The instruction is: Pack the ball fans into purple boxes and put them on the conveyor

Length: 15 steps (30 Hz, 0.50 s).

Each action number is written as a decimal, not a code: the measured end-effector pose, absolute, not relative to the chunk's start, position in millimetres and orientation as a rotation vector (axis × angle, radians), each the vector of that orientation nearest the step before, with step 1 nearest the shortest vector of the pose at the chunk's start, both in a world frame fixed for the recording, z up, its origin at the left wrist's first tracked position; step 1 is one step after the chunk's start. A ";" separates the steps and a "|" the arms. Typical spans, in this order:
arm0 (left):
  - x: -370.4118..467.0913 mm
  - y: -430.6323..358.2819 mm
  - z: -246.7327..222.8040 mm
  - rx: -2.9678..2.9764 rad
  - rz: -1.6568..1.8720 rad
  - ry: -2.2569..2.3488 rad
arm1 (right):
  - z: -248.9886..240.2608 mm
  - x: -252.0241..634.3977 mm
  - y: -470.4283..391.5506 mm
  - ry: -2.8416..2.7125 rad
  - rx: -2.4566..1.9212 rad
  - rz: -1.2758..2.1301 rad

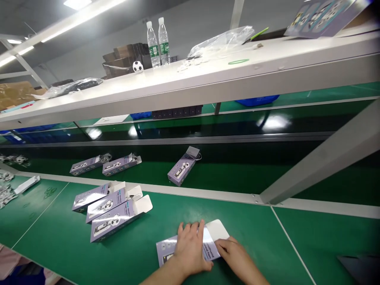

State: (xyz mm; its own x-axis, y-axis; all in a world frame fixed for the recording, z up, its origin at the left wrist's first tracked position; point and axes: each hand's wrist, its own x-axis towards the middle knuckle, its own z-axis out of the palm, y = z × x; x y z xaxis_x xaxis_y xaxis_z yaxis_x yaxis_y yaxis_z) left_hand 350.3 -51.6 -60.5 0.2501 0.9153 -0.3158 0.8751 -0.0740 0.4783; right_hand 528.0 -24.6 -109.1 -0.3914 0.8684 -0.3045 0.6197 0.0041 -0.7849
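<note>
A purple-and-white carton point(166, 249) lies on the green bench close in front of me, its white end flap point(217, 229) standing open to the right. My left hand point(190, 247) lies across the carton's middle, fingers over the far edge and thumb towards the near side, gripping it. At the open end, my right hand point(236, 255) has its fingers curled in against the carton's mouth; what lies between its fingertips is hidden. Left of my hands are several matching cartons point(114, 221) with raised flaps, printed with a football-patterned handheld fan.
Beyond the bench edge, more cartons point(182, 168) lie on the green conveyor belt point(154, 172). A white shelf point(166, 87) spans above, carrying two water bottles point(153, 45) and plastic bags point(221, 41). A slanted white post point(320, 154) stands at right.
</note>
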 end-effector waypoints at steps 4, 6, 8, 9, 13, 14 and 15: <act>351.1 -51.5 -57.1 1.948 0.103 1.620 | -118.2 521.5 -22.1 -1.937 -1.485 1.525; 348.7 -51.6 -51.6 1.935 0.117 1.622 | -115.8 516.9 -16.4 -1.821 -1.546 1.516; 343.9 -52.9 -42.1 1.924 0.143 1.627 | -103.5 517.3 -10.9 -1.669 -1.617 1.462; 341.1 -54.1 -35.8 1.915 0.165 1.637 | -93.7 520.8 -9.4 -1.577 -1.645 1.418; 338.6 -60.1 -7.6 1.726 0.344 1.748 | -45.5 547.7 -15.3 -1.197 -1.756 1.161; 342.2 -61.5 -2.3 1.653 0.399 1.789 | -35.8 552.5 -19.0 -1.127 -1.761 1.134; 347.4 -63.0 1.7 1.585 0.451 1.833 | -28.5 554.3 -22.8 -1.084 -1.734 1.160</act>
